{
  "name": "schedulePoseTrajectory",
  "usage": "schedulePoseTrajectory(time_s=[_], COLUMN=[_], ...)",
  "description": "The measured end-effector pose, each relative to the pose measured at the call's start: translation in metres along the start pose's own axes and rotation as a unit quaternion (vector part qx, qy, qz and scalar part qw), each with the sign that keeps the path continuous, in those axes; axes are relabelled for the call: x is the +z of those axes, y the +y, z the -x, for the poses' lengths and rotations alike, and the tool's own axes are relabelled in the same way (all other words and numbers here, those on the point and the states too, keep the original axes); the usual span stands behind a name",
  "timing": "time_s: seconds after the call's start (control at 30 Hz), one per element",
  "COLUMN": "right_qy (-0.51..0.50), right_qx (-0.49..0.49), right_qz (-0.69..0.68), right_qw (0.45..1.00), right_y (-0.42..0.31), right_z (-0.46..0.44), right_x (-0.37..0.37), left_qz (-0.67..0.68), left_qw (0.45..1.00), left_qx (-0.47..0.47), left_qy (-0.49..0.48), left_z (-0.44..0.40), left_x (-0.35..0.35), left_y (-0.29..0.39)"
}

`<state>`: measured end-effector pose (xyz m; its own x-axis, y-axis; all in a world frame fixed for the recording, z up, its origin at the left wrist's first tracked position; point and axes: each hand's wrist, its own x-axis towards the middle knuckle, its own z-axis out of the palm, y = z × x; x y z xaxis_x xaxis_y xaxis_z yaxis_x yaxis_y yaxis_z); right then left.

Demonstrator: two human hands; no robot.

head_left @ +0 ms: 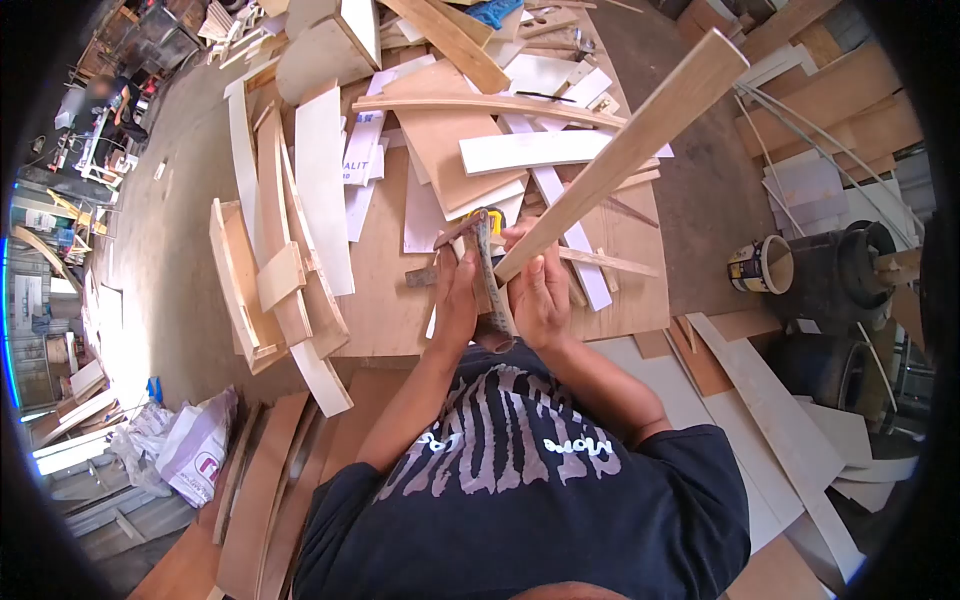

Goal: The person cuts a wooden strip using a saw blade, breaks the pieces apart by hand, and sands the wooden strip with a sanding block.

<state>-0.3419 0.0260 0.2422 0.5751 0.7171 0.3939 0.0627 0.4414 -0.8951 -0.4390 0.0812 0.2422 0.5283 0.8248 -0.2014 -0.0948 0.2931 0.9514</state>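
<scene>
My right hand (541,303) is closed around the lower end of a long wooden board (625,155), which slants up and away to the right. Close beside it, my left hand (458,292) is closed on a bent strip of sandpaper (486,285) with printing on its backing. The sandpaper is near the board's lower end; whether they touch is hidden. Just beyond my hands sits a yellow and black tape measure (490,218), partly covered. A dark metal piece (421,276) lies left of my left hand.
A plywood-topped table (385,315) bears many loose boards, white strips (322,190) and a wooden frame piece (235,290). Right of it stand a bucket (762,266) and a black drum (835,275). Planks and a plastic bag (195,455) lie on the floor. Another person (125,105) is far left.
</scene>
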Motion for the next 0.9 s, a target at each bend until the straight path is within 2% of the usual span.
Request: schedulePoseTrajectory(time_s=[0.13, 0.2, 0.3, 0.37, 0.43, 0.47, 0.5, 0.53, 0.57, 0.63, 0.67, 0.7, 0.77, 0.83, 0.9], right_qy=[0.005, -0.009, -0.027, -0.03, -0.049, 0.004, 0.001, 0.001, 0.003, -0.001, -0.034, -0.067, -0.063, -0.007, 0.001], right_qx=[0.024, 0.015, 0.007, 0.006, -0.013, -0.004, -0.004, -0.016, -0.028, -0.03, -0.003, 0.025, 0.028, -0.008, -0.003], right_qz=[0.002, -0.012, -0.017, -0.009, 0.096, 0.049, 0.048, 0.024, 0.001, -0.002, 0.045, 0.091, 0.096, 0.021, -0.001], right_qw=[1.0, 1.0, 0.999, 1.0, 0.994, 0.999, 0.999, 1.0, 1.0, 1.0, 0.998, 0.993, 0.993, 1.0, 1.0], right_y=[-0.002, -0.003, -0.001, 0.002, 0.004, 0.003, 0.0, -0.004, -0.006, -0.004, 0.002, 0.004, 0.005, 0.004, 0.014], right_z=[-0.005, -0.008, -0.008, -0.006, -0.002, -0.001, -0.004, -0.008, -0.01, -0.006, -0.003, -0.001, -0.002, -0.01, -0.007], right_x=[-0.001, -0.002, -0.005, -0.006, -0.006, -0.001, 0.001, 0.001, 0.001, 0.001, -0.002, -0.002, 0.001, 0.005, 0.005], left_qz=[-0.034, -0.146, -0.113, -0.107, -0.102, -0.097, -0.092, -0.051, -0.051, -0.012, 0.001, -0.015, -0.028, -0.01, -0.051], left_qw=[0.999, 0.987, 0.992, 0.989, 0.985, 0.991, 0.994, 0.994, 0.994, 0.997, 0.996, 0.997, 0.998, 0.997, 0.997], left_qx=[0.02, 0.067, 0.046, 0.076, 0.104, 0.058, 0.011, 0.068, 0.068, -0.013, -0.04, -0.021, 0.0, 0.029, 0.027], left_qy=[-0.034, -0.028, -0.043, -0.067, -0.095, -0.076, -0.057, -0.073, -0.072, -0.077, -0.079, -0.067, -0.05, -0.074, -0.06], left_z=[-0.007, -0.007, -0.007, -0.008, -0.009, -0.01, -0.01, -0.009, -0.008, -0.007, -0.006, -0.007, -0.008, -0.008, -0.014], left_x=[-0.006, -0.005, -0.004, -0.005, -0.006, -0.007, -0.006, -0.003, -0.005, -0.009, -0.01, -0.011, -0.011, -0.008, -0.021], left_y=[-0.013, -0.006, -0.004, -0.001, -0.002, -0.006, -0.008, -0.007, -0.008, -0.009, -0.01, -0.013, -0.015, -0.008, -0.03])
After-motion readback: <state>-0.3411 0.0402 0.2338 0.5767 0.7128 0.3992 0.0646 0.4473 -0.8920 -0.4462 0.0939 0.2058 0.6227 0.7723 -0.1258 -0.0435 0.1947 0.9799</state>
